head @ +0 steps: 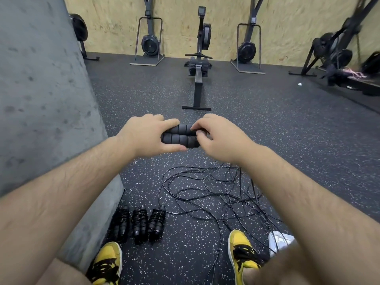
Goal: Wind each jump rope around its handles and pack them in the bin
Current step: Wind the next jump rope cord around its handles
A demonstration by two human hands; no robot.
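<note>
Far left, a grey concrete block (41,95) rising from the speckled rubber floor (267,130). At its foot, near the bottom edge of the floor in view, three wound jump ropes (139,225) lying side by side — cord wrapped round black handles, the leftmost close against the block. Just below them, a yellow shoe with black laces (108,262). Above, held out in mid-air over the floor, the left hand (148,136) curled round one end of a pair of black foam handles (181,136) stacked lengthwise, thumb under, fingers over the top. At the other end, the right hand (218,138) pinching at the handle tips with fingertips; whether cord sits under those fingers cannot be told. Beneath the hands, a loose tangle of black cord (216,194) sprawled over the floor toward the right shoe (242,254). Beside that shoe, a white corner of some object (279,241) — cannot tell what. Further back, a rowing machine (198,64) in the middle of the floor, and upright fan machines (149,42) along the plywood wall (226,17).
</note>
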